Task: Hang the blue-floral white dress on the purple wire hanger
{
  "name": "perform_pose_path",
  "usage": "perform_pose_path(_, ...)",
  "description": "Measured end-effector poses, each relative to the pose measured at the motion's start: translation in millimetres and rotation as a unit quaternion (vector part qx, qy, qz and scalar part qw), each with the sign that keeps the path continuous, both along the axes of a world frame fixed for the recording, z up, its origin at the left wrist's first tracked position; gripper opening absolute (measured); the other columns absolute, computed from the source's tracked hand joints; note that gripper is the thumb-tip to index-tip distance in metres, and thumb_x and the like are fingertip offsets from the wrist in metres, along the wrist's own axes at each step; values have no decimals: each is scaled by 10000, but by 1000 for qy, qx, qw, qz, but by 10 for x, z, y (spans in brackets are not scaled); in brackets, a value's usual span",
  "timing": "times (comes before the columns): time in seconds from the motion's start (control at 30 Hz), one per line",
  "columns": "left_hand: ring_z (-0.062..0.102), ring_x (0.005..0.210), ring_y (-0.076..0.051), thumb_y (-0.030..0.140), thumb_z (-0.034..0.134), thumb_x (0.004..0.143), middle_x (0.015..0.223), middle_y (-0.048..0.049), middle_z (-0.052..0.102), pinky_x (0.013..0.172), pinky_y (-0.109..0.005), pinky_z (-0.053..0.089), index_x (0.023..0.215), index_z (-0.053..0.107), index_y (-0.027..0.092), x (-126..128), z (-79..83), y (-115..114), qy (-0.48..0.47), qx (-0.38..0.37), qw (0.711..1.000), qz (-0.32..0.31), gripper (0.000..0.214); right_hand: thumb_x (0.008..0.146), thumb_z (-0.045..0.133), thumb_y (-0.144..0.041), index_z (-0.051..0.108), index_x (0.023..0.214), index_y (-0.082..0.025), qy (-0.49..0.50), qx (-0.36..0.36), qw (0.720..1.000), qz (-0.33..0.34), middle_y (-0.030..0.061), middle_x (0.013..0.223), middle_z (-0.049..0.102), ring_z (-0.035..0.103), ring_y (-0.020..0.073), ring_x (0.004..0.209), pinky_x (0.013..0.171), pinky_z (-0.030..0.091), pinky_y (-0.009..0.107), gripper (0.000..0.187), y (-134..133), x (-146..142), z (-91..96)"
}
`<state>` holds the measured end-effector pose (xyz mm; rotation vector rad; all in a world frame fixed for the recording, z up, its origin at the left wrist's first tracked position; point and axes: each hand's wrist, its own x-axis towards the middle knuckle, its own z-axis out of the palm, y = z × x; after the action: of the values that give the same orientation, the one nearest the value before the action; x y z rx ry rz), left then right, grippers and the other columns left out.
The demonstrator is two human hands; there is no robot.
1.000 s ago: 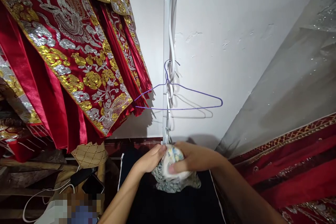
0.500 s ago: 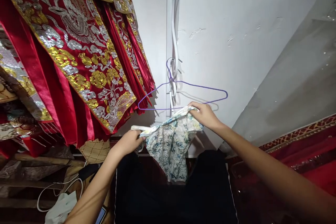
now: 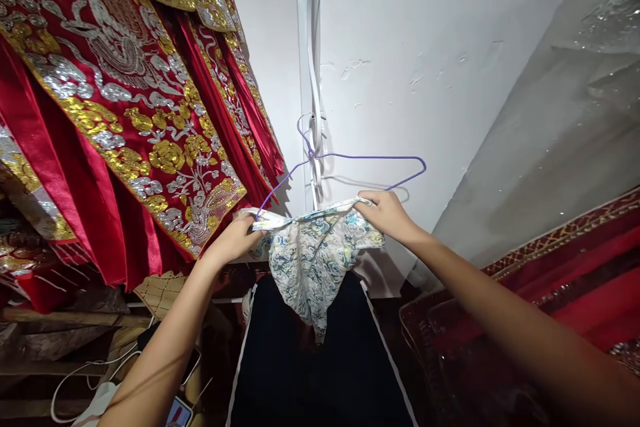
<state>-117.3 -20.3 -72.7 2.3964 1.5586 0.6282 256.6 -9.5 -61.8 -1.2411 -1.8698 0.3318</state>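
Left fingers (image 3: 253, 236) and right fingers (image 3: 371, 197) on floral garment (image 3: 313, 257) — hanger (image 3: 370, 157) partly behind

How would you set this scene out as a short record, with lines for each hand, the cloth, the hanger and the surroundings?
Left hand: grips one end of the cloth's top edge
Right hand: grips the other end
Cloth: pale, blue and yellow print, spread between the hands, drooping below
Hanger: purple, hanging before a white wall; lower part hidden at the cloth
Far left: red garment, gold and silver decoration
Far right: red fabric
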Motion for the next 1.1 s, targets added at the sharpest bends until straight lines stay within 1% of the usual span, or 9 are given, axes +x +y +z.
perform_pose_path(0.2,579,1081,-228,248,457,935,1100,-81,598,989,-371,450,917,540,195,105,214,-17,-95,113,986,-84,100,829,491,-278,474,618,-192,14,-38,999,20,-28,602,458,424,127,602,578,284,248,228,-38,-81,-96)
perform_pose_path(0.4,633,1112,-238,308,454,961,1165,-107,683,966,-371,489,1377,493,176,205,248,145,-237,68,967,-66,438,825,500,-270,644,849,-195,10,-72,997,26,1,734,606,534,163,660,615,359,253,164,-192,-100,-126)
perform_pose_path(0.5,624,1123,-247,367,443,988,1197,-105,686,1011,-384,469,1285,605,176,191,257,144,-207,78,973,-71,388,769,580,-251,535,1366,-212,20,-11,998,-66,15,826,664,574,188,664,634,402,274,599,-194,82,-59)
perform_pose_path(0.6,607,1105,-234,368,440,1000,1155,-95,661,1022,-370,452,1162,650,177,201,295,112,-169,133,972,-94,327,730,644,-271,240,1576,-149,36,62,986,-149,59,917,686,614,225,731,672,436,307,945,-52,299,41)
perform_pose_path(0.7,595,1064,-222,357,412,1014,1093,-88,628,997,-362,460,1100,650,184,231,340,107,-147,162,972,-87,307,711,695,-323,474,1473,-108,0,54,982,-180,89,906,693,619,245,759,664,431,321,822,146,451,189)
perform_pose_path(0.77,577,1085,-225,353,399,1019,1093,-91,605,1010,-368,455,1082,650,191,229,365,125,-145,183,971,-61,306,693,738,-358,720,1162,-115,-19,33,982,-187,77,792,684,600,232,710,625,402,313,529,221,522,313)
perform_pose_path(0.87,524,1189,-242,347,420,1010,1162,-110,559,1076,-385,411,1055,658,191,174,384,180,-150,240,959,4,288,678,786,-383,734,745,-113,10,-1,988,-153,45,618,615,545,173,622,582,344,298,283,196,639,477)
perform_pose_path(0.97,532,1180,-253,345,426,1002,1164,-118,577,1060,-391,407,1085,642,185,118,365,253,-155,244,955,62,281,753,747,-315,708,777,-52,152,-64,985,-56,97,695,665,587,163,671,633,385,313,267,87,744,514)
perform_pose_path(1.1,611,938,-230,389,398,1008,986,-76,670,852,-329,457,1036,615,185,155,335,304,-179,179,961,114,299,962,509,-312,713,997,-5,314,-225,922,25,211,886,729,684,204,724,691,461,372,370,-10,688,362)
